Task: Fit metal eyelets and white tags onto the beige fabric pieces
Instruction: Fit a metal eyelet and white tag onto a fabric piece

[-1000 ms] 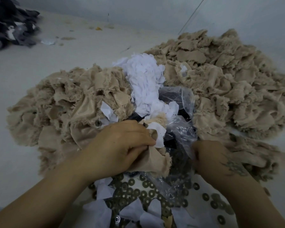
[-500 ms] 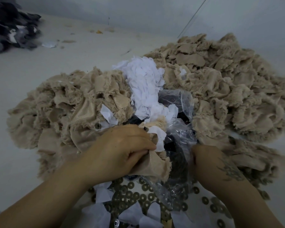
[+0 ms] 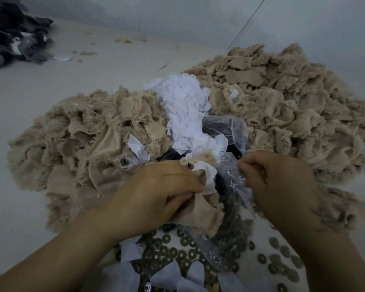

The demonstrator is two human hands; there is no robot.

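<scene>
I have one beige fabric piece clamped in my left hand, fingers curled round it, with a white paper tag laid on its far edge and a small dark metal eyelet post poking up just beyond my knuckles. My right hand hovers to the right with fingertips pinched together; whatever they hold is too small for me to make out. They sit against the crumpled clear plastic bag.

I judge this to be the fitting step for this one piece: tag and fabric are lined up on the post, and the next move calls for bringing a ring down over it and pressing it home.

Counting: two large heaps of beige fabric, one on the left and one on the far right; one mound of white tags between them; dozens of flat metal ring eyelets scattered near me, too many to count. One dark cloth pile lies far left on the desk.
</scene>
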